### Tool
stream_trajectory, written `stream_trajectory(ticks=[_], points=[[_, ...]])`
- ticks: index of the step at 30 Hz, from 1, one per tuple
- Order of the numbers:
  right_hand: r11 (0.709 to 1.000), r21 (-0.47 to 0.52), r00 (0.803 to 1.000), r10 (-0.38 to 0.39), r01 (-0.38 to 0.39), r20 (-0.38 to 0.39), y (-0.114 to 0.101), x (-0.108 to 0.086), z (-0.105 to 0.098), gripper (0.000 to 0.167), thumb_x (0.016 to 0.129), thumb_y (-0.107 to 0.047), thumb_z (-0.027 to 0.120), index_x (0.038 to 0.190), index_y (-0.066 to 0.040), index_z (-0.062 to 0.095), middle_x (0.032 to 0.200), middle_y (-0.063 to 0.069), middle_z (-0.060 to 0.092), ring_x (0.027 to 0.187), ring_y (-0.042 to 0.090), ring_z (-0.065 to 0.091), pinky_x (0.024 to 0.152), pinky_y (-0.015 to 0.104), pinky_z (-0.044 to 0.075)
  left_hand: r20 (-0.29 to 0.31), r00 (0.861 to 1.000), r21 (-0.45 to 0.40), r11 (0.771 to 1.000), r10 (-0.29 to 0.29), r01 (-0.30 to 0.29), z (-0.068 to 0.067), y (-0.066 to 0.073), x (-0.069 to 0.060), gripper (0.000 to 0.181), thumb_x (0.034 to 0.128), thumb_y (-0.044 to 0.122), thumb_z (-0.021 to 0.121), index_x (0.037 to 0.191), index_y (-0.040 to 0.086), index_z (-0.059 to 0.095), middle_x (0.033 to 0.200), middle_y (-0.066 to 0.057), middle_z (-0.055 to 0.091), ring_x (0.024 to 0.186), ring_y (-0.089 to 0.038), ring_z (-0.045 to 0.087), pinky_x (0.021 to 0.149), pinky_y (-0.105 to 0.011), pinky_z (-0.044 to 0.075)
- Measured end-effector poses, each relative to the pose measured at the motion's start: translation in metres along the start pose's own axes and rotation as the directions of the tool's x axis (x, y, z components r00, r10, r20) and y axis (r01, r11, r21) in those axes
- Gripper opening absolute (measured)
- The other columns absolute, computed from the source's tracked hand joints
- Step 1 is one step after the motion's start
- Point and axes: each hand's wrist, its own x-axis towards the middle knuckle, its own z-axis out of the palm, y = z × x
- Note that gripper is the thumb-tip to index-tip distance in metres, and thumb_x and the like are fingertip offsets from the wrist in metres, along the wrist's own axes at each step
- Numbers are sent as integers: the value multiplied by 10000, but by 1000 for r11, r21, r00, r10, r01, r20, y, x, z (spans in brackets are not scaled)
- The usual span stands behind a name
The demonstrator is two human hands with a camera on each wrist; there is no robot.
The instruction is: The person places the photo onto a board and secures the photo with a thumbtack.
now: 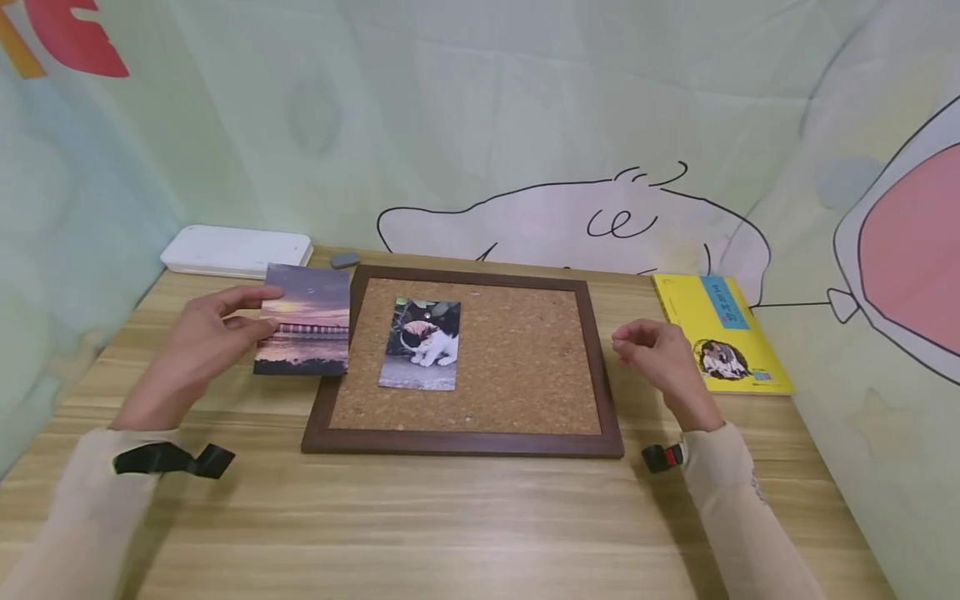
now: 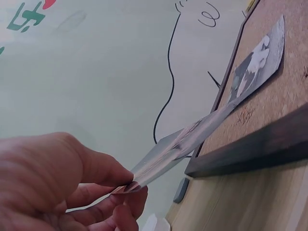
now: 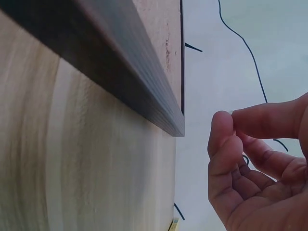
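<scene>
My left hand [image 1: 198, 342] pinches a sunset-and-pier photo [image 1: 313, 304] by its left edge; the photo is held over the left side of a brown-framed cork board [image 1: 525, 358]. In the left wrist view, the thumb of the left hand [image 2: 72, 183] lies on top of the photo [image 2: 168, 151]. A cat photo [image 1: 429, 354] lies on the cork, with a small round pin [image 1: 427, 316] near its top. To the right of the board my right hand [image 1: 663, 367] is raised, thumb and fingertips together; a tiny pale thing [image 3: 231, 112] shows between them, mostly hidden.
A white case [image 1: 236, 248] and a small grey block [image 1: 345, 260] sit at the back left of the wooden table [image 1: 465, 525]. At the back right lies a yellow book [image 1: 738, 333]. A printed cloth [image 1: 480, 125] hangs behind the table.
</scene>
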Motion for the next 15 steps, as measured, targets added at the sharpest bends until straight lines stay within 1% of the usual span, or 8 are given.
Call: stream_trajectory(ticks=[1,4,7,10,15], points=[[1000,4,1000,4,-4,-2,-1,0,1,230,1037,-175,669,1178,-2,721,1037,102,725,844,153,684,737,220,563,2,1000,1,1000,-3,3,2,2,1,550,1068,218,633,1594,122,504,1491,-76,501,853,53,644,728,-248,539],[1000,16,1000,4,-4,-1,-4,0,2,226,1042,-167,661,1177,6,715,1038,122,729,861,188,706,746,259,577,7,1000,0,1000,5,-5,7,7,4,547,1056,168,631,1587,116,512,1521,-125,496,834,43,626,709,-244,521],[1000,29,1000,6,-6,7,-6,0,3,235,1046,-170,652,1184,11,710,1063,161,730,890,227,716,762,294,587,15,1000,3,1000,8,-8,11,10,7,549,1049,139,628,1586,110,514,1535,-160,496,813,40,603,678,-244,499],[999,39,1000,11,-11,13,-8,1,2,248,1049,-173,647,1195,18,709,1077,179,731,891,224,718,760,298,588,34,999,-12,1000,13,-12,15,14,9,559,1046,122,623,1593,116,507,1542,-161,491,786,20,593,662,-258,492],[998,63,1000,0,-2,22,-11,1,4,251,1039,-138,642,1202,38,715,1032,133,738,858,175,728,763,273,597,51,998,-37,999,25,-23,24,20,11,546,1035,100,625,1572,118,531,1533,-178,500,762,3,584,639,-256,477]])
